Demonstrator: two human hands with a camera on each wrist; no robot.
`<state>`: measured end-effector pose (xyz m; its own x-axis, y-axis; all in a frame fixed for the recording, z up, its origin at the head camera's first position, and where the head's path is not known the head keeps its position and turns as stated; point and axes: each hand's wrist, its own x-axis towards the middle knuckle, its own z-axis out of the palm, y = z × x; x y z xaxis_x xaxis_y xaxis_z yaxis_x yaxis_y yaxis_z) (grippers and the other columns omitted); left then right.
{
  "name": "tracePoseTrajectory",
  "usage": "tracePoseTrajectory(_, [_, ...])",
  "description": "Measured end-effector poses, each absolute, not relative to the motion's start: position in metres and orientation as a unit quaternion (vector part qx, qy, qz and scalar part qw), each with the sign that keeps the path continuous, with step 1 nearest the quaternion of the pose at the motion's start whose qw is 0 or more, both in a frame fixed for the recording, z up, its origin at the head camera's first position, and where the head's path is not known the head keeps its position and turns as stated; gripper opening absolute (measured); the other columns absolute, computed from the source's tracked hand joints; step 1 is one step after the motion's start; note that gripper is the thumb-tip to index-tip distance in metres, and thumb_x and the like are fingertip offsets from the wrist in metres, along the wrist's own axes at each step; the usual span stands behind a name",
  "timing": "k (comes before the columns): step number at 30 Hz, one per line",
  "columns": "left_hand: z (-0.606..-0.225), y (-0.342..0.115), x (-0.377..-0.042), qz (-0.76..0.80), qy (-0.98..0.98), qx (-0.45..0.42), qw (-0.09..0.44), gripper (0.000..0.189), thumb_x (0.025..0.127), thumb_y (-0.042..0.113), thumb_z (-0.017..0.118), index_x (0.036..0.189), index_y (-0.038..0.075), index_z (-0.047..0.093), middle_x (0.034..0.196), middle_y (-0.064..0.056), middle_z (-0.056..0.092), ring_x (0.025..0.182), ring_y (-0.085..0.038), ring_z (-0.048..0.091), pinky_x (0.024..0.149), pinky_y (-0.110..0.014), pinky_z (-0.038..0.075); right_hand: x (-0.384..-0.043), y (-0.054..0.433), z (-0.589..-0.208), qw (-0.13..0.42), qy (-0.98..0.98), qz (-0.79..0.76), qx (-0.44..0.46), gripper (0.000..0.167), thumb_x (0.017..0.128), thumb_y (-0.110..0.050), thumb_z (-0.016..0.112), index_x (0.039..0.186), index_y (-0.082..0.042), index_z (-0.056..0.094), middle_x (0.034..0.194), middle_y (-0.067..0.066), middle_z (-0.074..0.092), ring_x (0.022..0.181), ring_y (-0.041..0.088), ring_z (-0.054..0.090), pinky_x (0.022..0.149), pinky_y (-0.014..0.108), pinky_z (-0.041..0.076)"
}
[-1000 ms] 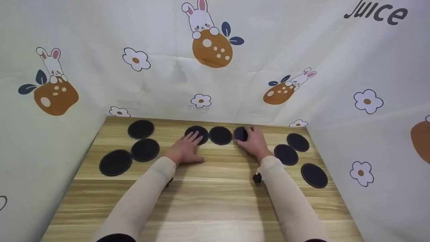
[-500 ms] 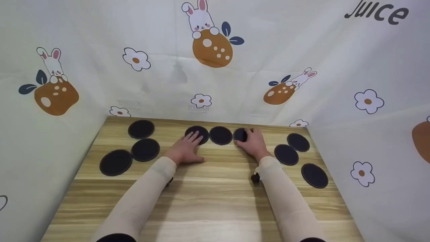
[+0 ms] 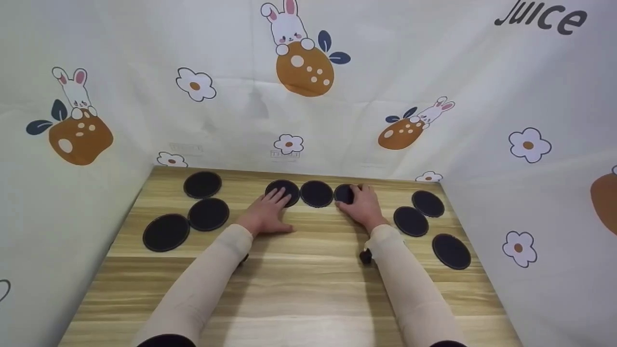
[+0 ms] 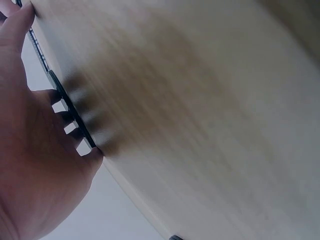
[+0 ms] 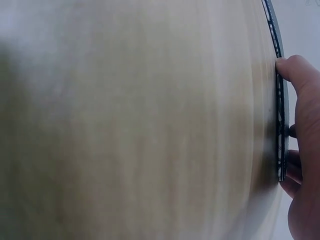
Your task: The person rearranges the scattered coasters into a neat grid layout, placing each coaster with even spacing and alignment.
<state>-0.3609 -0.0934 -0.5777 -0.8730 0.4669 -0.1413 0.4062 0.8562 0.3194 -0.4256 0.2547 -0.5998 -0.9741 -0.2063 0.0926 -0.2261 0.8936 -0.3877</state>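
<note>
Three flat black round coasters lie in a row near the back of the wooden table. My left hand [image 3: 266, 212] rests with spread, straight fingers on the left coaster [image 3: 271, 189], its thumb stretched out on the wood. In the left wrist view that coaster [image 4: 74, 111] shows edge-on under the fingers. The middle coaster [image 3: 316, 194] lies untouched between my hands. My right hand [image 3: 361, 206] holds the right coaster [image 3: 343, 193], thumb at its near edge and fingers over its far side; part of it is hidden. The right wrist view shows this coaster [image 5: 282, 120] edge-on beside the thumb.
On the left side lie more black coasters, one at the back [image 3: 202, 185], one lower [image 3: 208, 214] and one nearest [image 3: 166, 233]. Others lie on the right [image 3: 428, 204], [image 3: 451, 251]. A patterned cloth [image 3: 231, 120] rises behind and beside the table [image 3: 308, 299].
My right hand has slid the right coaster slightly left and nearer, up close to the middle one. The left hand has stayed in place.
</note>
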Motion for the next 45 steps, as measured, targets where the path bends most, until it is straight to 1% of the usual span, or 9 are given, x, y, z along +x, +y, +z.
tracePoseTrajectory(8, [-0.578,-0.093,-0.361,0.138,0.958,0.229,0.104,0.11,0.094,0.069,0.074,0.176,0.01,0.029,0.184,-0.016,0.016,0.17,-0.039,0.013,0.132,-0.065,0.02,-0.421,0.254,-0.6,0.032,-0.972,0.205,0.114,0.091,0.098,-0.063,0.074,0.161,0.0,0.054,0.157,0.03,0.049,0.145,0.052,0.047,0.122,0.063,0.038])
tracePoseTrajectory(13, [-0.576,-0.094,-0.359,0.146,0.956,0.234,0.098,0.108,0.095,0.068,0.074,0.175,0.008,0.031,0.183,-0.018,0.019,0.169,-0.041,0.015,0.132,-0.066,0.021,-0.42,0.255,-0.601,0.032,-0.971,0.206,0.116,0.092,0.098,-0.065,0.074,0.161,0.0,0.054,0.158,0.03,0.048,0.146,0.052,0.046,0.122,0.064,0.038])
tracePoseTrajectory(19, [-0.577,-0.095,-0.36,0.147,0.956,0.232,0.098,0.109,0.096,0.07,0.072,0.175,0.008,0.03,0.183,-0.019,0.018,0.169,-0.04,0.014,0.133,-0.064,0.019,-0.421,0.255,-0.603,0.032,-0.971,0.207,0.114,0.096,0.097,-0.068,0.073,0.162,-0.001,0.052,0.159,0.029,0.047,0.146,0.051,0.046,0.122,0.063,0.038])
tracePoseTrajectory(20, [-0.574,-0.094,-0.359,0.144,0.957,0.229,0.102,0.109,0.096,0.068,0.073,0.175,0.008,0.03,0.184,-0.018,0.017,0.169,-0.04,0.013,0.133,-0.064,0.018,-0.421,0.255,-0.603,0.032,-0.971,0.206,0.114,0.096,0.097,-0.068,0.073,0.162,-0.001,0.052,0.159,0.029,0.047,0.146,0.051,0.046,0.122,0.063,0.038])
tracePoseTrajectory(28, [-0.576,-0.094,-0.36,0.133,0.959,0.23,0.1,0.109,0.095,0.07,0.073,0.176,0.011,0.03,0.184,-0.016,0.017,0.17,-0.039,0.014,0.133,-0.064,0.02,-0.422,0.258,-0.604,0.017,-0.968,0.225,0.107,0.103,0.094,-0.071,0.076,0.165,-0.002,0.048,0.167,0.03,0.04,0.154,0.051,0.039,0.125,0.063,0.035])
tracePoseTrajectory(30, [-0.577,-0.094,-0.36,0.134,0.959,0.231,0.1,0.109,0.095,0.07,0.073,0.176,0.011,0.03,0.184,-0.016,0.017,0.17,-0.039,0.014,0.133,-0.064,0.02,-0.422,0.261,-0.603,0.017,-0.967,0.23,0.108,0.103,0.094,-0.072,0.075,0.165,-0.002,0.048,0.167,0.03,0.04,0.154,0.05,0.039,0.125,0.063,0.036])
tracePoseTrajectory(33, [-0.578,-0.094,-0.361,0.134,0.958,0.231,0.101,0.109,0.095,0.07,0.073,0.176,0.011,0.029,0.184,-0.016,0.017,0.17,-0.039,0.013,0.133,-0.064,0.019,-0.421,0.266,-0.6,0.022,-0.964,0.24,0.111,0.099,0.095,-0.071,0.075,0.163,-0.003,0.051,0.164,0.029,0.043,0.152,0.048,0.042,0.124,0.061,0.037])
tracePoseTrajectory(37, [-0.578,-0.093,-0.36,0.136,0.958,0.229,0.102,0.109,0.095,0.069,0.073,0.176,0.011,0.029,0.184,-0.016,0.016,0.17,-0.038,0.013,0.133,-0.063,0.019,-0.416,0.278,-0.595,0.033,-0.96,0.254,0.115,0.089,0.099,-0.067,0.074,0.159,-0.003,0.056,0.159,0.028,0.049,0.147,0.047,0.046,0.122,0.061,0.039])
tracePoseTrajectory(45, [-0.577,-0.094,-0.36,0.14,0.958,0.229,0.101,0.109,0.095,0.069,0.074,0.176,0.009,0.03,0.184,-0.017,0.017,0.169,-0.04,0.015,0.132,-0.064,0.021,-0.395,0.312,-0.585,0.054,-0.961,0.247,0.114,0.079,0.103,-0.057,0.074,0.151,0.004,0.06,0.15,0.027,0.055,0.14,0.047,0.052,0.119,0.063,0.042])
